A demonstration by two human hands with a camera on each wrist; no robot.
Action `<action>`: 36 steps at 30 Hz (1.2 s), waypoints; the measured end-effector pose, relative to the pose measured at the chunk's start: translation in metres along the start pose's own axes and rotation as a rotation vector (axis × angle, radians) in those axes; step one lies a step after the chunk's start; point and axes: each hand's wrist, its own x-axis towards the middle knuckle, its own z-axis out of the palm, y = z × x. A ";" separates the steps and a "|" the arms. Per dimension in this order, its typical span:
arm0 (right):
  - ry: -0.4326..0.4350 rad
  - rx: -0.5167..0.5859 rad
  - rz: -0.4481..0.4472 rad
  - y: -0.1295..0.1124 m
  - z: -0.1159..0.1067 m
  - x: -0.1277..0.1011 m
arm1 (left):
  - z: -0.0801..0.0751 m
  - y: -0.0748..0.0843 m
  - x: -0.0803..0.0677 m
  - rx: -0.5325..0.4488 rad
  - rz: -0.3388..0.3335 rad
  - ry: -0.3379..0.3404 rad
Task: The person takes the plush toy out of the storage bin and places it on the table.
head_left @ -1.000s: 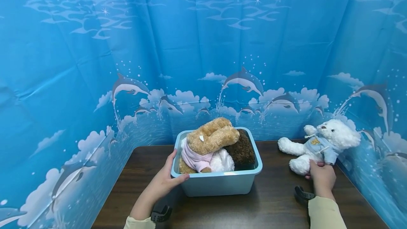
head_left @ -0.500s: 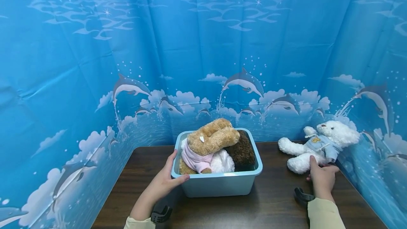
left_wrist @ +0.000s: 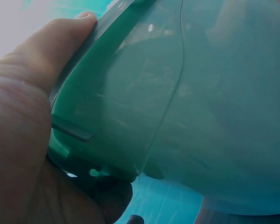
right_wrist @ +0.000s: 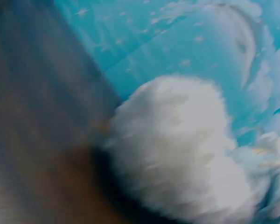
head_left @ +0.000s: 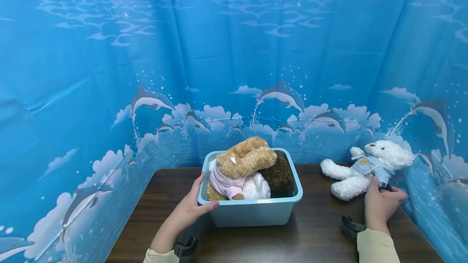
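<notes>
The right hand [head_left: 380, 206] sits just behind the fluffy white teddy bear in a pale blue shirt [head_left: 365, 168], fingers relaxed and touching its back, gripping nothing. The bear lies lengthwise across the dark wooden table [head_left: 314, 238], head toward the curtain on the right, feet toward the light blue plastic bin [head_left: 256, 212]. The left hand [head_left: 188, 210] clasps the bin's near-left corner, well apart from the bear.

A tan plush bear [head_left: 243, 161] in a pink top lies just past the fingers of the left hand [head_left: 190, 210]. A white plush [head_left: 257, 186] and a dark brown plush [head_left: 279, 173] sit beside it, farther from those fingers. The dark wooden table [head_left: 314, 234] spreads beneath the fingers of both hands. A blue dolphin-print backdrop [head_left: 234, 52] rises beyond them, close to the fingers of the right hand [head_left: 380, 204].
</notes>
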 end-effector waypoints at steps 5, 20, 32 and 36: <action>0.129 0.017 -0.117 -0.029 -0.008 -0.007 | -0.001 0.001 -0.002 -0.005 0.012 -0.008; 0.083 0.070 -0.444 -0.139 -0.039 -0.067 | -0.001 0.002 0.000 0.035 0.005 -0.007; -0.186 0.071 -0.740 -0.194 -0.017 -0.152 | 0.001 0.004 -0.002 0.017 0.004 -0.004; -0.301 0.045 -0.840 -0.212 0.001 -0.174 | -0.001 0.004 -0.002 0.018 -0.003 0.000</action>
